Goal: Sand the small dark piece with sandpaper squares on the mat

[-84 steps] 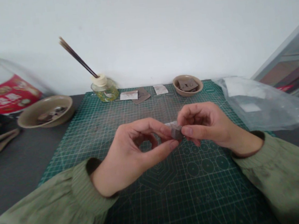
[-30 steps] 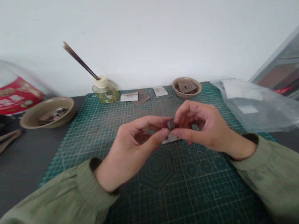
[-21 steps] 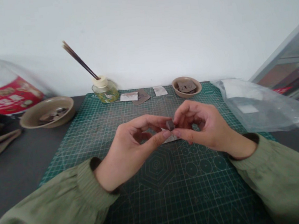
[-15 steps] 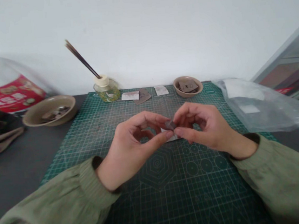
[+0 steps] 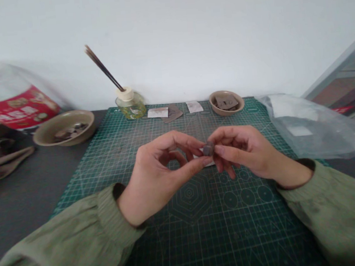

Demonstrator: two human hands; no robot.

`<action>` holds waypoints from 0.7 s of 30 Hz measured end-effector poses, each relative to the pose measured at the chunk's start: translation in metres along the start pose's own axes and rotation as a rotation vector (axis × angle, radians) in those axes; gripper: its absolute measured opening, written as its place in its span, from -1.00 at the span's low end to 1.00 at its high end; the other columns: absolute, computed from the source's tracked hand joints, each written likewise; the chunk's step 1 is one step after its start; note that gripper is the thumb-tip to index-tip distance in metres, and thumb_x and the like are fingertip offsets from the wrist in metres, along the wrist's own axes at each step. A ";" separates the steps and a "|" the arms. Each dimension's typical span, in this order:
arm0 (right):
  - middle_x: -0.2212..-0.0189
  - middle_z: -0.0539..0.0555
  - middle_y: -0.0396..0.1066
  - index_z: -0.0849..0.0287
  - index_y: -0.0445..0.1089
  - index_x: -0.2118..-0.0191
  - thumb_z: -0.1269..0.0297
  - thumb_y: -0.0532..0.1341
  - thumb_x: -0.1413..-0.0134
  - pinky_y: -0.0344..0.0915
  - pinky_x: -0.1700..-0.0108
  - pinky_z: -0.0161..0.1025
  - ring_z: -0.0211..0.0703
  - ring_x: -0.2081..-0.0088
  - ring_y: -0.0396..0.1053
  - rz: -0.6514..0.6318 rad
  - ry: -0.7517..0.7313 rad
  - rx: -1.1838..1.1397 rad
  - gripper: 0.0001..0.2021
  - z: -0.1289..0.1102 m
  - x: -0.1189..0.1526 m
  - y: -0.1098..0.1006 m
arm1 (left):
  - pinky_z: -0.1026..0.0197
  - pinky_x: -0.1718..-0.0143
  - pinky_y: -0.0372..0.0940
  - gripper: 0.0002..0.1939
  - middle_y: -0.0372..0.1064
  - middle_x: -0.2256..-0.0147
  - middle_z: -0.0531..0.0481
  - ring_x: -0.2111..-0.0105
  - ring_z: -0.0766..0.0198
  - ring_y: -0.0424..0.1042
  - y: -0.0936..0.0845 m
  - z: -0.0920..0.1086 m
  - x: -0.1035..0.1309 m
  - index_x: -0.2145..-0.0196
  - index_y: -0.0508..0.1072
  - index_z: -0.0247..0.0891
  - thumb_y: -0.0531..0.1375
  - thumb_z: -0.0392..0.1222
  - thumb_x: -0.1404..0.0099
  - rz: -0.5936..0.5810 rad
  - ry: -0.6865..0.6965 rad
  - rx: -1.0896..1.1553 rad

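Note:
A small dark grey-brown block-like piece (image 5: 208,149) is held up over the middle of the cutting mat (image 5: 188,240). My left hand (image 5: 165,171) pinches it between thumb and fingertips from the left. From the right, the thumb and index finger of my right hand (image 5: 245,151) close on the same piece, while its lower fingers hang loosely. Its exact kind is too blurred to make out. Behind and below the fingers, part of a white paper piece (image 5: 211,163) lies on the mat, mostly covered.
Along the back stand a reed diffuser (image 5: 130,104), white papers (image 5: 158,112), a flat brown piece (image 5: 173,113) and a small bowl (image 5: 227,112) of brown pieces. To the left are a larger bowl (image 5: 65,138) and a red-labelled jar (image 5: 14,107); a clear plastic bag (image 5: 319,136) lies right.
The small piece has been turned between my fingertips, and my right hand's lower fingers have dropped and spread. The whole view has shifted slightly.

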State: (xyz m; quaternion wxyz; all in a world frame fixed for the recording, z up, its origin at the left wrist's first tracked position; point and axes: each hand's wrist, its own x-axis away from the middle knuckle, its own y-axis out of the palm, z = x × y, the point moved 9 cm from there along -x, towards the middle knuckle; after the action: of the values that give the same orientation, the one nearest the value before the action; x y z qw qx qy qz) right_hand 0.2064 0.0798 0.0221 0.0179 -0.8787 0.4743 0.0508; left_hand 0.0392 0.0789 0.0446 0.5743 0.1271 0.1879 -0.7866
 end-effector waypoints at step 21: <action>0.44 0.01 0.66 0.21 0.51 -0.01 0.08 0.40 -0.51 0.28 0.57 -0.45 -0.31 0.59 0.50 -0.100 0.105 -0.056 -0.73 0.009 -0.001 0.008 | 0.25 0.36 0.45 -0.76 0.61 0.16 -0.02 0.32 0.32 0.52 0.000 0.001 0.004 0.07 0.72 -0.16 0.57 -0.27 -0.33 -0.030 0.050 -0.022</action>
State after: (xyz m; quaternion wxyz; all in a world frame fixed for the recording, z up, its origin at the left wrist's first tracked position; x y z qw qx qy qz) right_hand 0.1986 0.0766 0.0133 -0.0292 -0.9029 0.4285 0.0168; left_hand 0.0381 0.0752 0.0442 0.5589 0.1376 0.2127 -0.7896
